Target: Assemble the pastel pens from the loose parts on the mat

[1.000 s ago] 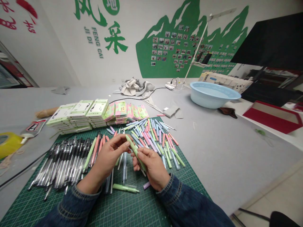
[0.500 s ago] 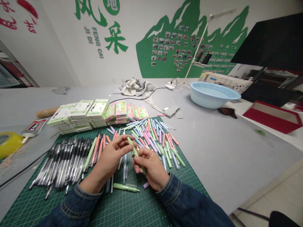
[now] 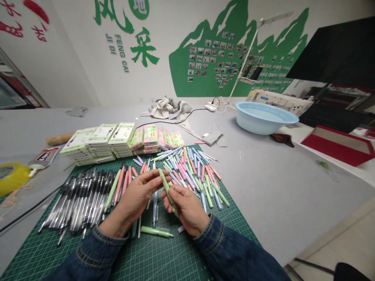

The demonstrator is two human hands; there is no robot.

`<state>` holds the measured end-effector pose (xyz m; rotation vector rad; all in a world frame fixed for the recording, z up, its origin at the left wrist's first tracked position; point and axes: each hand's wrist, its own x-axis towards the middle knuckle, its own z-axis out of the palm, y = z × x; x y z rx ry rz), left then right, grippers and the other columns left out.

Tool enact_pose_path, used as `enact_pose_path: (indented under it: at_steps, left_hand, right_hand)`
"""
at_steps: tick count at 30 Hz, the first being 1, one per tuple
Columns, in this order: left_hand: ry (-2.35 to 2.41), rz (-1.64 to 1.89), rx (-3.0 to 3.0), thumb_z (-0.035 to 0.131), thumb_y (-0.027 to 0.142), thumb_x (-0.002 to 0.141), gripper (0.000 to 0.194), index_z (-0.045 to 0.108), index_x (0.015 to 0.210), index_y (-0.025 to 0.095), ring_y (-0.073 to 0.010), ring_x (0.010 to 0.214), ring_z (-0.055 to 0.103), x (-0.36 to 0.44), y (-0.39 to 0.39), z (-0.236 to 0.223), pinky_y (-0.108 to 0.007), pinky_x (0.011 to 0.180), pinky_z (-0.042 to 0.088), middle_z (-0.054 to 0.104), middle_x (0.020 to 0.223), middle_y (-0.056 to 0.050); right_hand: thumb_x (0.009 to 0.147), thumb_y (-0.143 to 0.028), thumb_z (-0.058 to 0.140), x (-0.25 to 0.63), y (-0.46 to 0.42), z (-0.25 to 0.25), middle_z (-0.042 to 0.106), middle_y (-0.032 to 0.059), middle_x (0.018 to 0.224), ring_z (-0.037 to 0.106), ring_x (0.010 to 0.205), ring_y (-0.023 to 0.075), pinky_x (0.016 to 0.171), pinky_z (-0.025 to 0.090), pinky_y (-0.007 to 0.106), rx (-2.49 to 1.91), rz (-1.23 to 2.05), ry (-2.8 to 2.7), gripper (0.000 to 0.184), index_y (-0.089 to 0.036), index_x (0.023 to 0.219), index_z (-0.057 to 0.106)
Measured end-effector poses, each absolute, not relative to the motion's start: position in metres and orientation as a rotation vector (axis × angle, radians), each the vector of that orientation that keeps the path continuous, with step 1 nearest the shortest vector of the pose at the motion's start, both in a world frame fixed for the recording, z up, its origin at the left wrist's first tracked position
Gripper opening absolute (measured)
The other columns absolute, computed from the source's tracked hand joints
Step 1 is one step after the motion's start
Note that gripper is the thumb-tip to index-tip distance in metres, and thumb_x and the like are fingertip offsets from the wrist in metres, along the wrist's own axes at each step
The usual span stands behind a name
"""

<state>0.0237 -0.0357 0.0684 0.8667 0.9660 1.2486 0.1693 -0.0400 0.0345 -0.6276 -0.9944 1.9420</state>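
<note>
Pale green pen (image 3: 167, 193) being held tilted in narrow grip between left hand (image 3: 137, 199) and right hand (image 3: 187, 208), above green cutting mat (image 3: 146, 257). Loose green pen (image 3: 156, 232) lying just below. Mat being covered by black pens (image 3: 79, 203) leftward, pastel pens (image 3: 196, 183) rightward. Stacked pen boxes (image 3: 121, 140) beyond, on grey table (image 3: 263, 187); blue basin (image 3: 262, 119) farther off.

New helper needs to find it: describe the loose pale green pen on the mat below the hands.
On the green cutting mat, look just below the left hand and right hand, which hold another green pen. A pale green pen lies there sideways on bare mat. Unlike the pastel pens and black pens massed nearby, it lies alone.
</note>
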Motion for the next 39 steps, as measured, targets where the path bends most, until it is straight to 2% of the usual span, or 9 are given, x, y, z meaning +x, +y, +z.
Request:
enact_pose_path:
  at_steps: [3,7,12,15,21,26,29,35,39]
  left_hand:
    - [0.942,1.254,0.918,0.069,0.025,0.077,0.024,0.069,0.101,0.019,-0.0174,0.085,0.062,0.024,-0.037,0.069,-0.028,0.078,0.047,0.069,0.096,-0.007]
    - [1.032,1.314,0.953,0.076,0.021,0.07,0.016,0.071,0.085,0.018,-0.0138,0.077,0.061,0.025,-0.037,0.067,-0.024,0.075,0.046,0.068,0.081,-0.002]
    - [0.937,1.203,0.912,0.068,0.028,0.079,0.026,0.069,0.104,0.02,-0.0186,0.087,0.063,0.025,-0.039,0.07,-0.03,0.08,0.047,0.071,0.095,-0.008]
    - [1.038,1.278,0.968,0.073,0.027,0.075,0.019,0.071,0.091,0.018,-0.0169,0.082,0.063,0.027,-0.038,0.069,-0.026,0.075,0.048,0.071,0.088,-0.006]
    - [0.822,1.246,0.849,0.072,0.03,0.075,0.019,0.071,0.088,0.016,-0.0102,0.058,0.059,0.026,-0.039,0.058,-0.025,0.066,0.05,0.07,0.08,-0.005]
    - [0.87,1.323,0.72,0.072,0.026,0.076,0.018,0.07,0.091,0.017,-0.0124,0.067,0.063,0.024,-0.035,0.054,-0.024,0.067,0.051,0.071,0.082,-0.005]
    - [0.899,1.412,0.746,0.073,0.025,0.075,0.017,0.07,0.089,0.017,-0.0144,0.08,0.065,0.024,-0.032,0.053,-0.025,0.077,0.05,0.07,0.085,-0.004]
    - [0.809,1.378,0.811,0.071,0.025,0.077,0.015,0.068,0.087,0.015,-0.0139,0.076,0.064,0.025,-0.038,0.056,-0.023,0.072,0.051,0.07,0.083,-0.005]
    - [0.836,1.505,0.557,0.07,0.021,0.078,0.014,0.068,0.091,0.017,-0.0115,0.074,0.066,0.018,-0.033,0.051,-0.019,0.064,0.053,0.071,0.083,-0.004]
  right_hand:
    - [0.083,-0.041,0.063,0.169,-0.04,0.036,0.056,-0.0005,0.06,0.045,0.051,0.0075,0.051,0.032,0.02,-0.627,1.926,-0.99,0.029,-0.012,0.081,0.066]
    - [0.083,-0.041,0.064,0.169,-0.04,0.036,0.057,-0.0003,0.061,0.045,0.05,0.0067,0.051,0.031,0.02,-0.63,1.929,-0.989,0.03,-0.012,0.079,0.065]
    - [0.082,-0.044,0.063,0.169,-0.039,0.035,0.056,0.0002,0.06,0.045,0.05,0.0071,0.051,0.032,0.02,-0.604,1.964,-0.961,0.033,-0.011,0.079,0.064]
    - [0.081,-0.043,0.065,0.17,-0.039,0.035,0.057,0.0,0.06,0.045,0.05,0.007,0.051,0.031,0.02,-0.636,1.927,-0.971,0.031,-0.012,0.078,0.063]
    - [0.085,-0.042,0.06,0.173,-0.044,0.043,0.04,-0.0071,0.049,0.029,0.04,0.0046,0.042,0.024,0.018,-0.391,2.409,-0.736,0.03,-0.013,0.081,0.06]
    - [0.081,-0.043,0.066,0.17,-0.044,0.043,0.061,0.0007,0.072,0.053,0.052,0.0085,0.045,0.04,0.018,-0.586,2.075,-0.91,0.032,-0.015,0.095,0.06]
    - [0.074,-0.038,0.073,0.169,-0.043,0.037,0.059,-0.0028,0.062,0.053,0.048,0.0086,0.046,0.047,0.02,-0.75,1.846,-1.03,0.029,-0.015,0.084,0.06]
    - [0.08,-0.041,0.066,0.174,-0.042,0.035,0.054,-0.0033,0.055,0.045,0.039,0.0051,0.035,0.038,0.015,-0.55,2.266,-0.885,0.03,-0.012,0.084,0.062]
    - [0.085,-0.042,0.062,0.177,-0.043,0.045,0.065,0.0027,0.071,0.059,0.053,0.0109,0.051,0.053,0.025,-0.459,2.158,-0.968,0.039,-0.016,0.114,0.058]
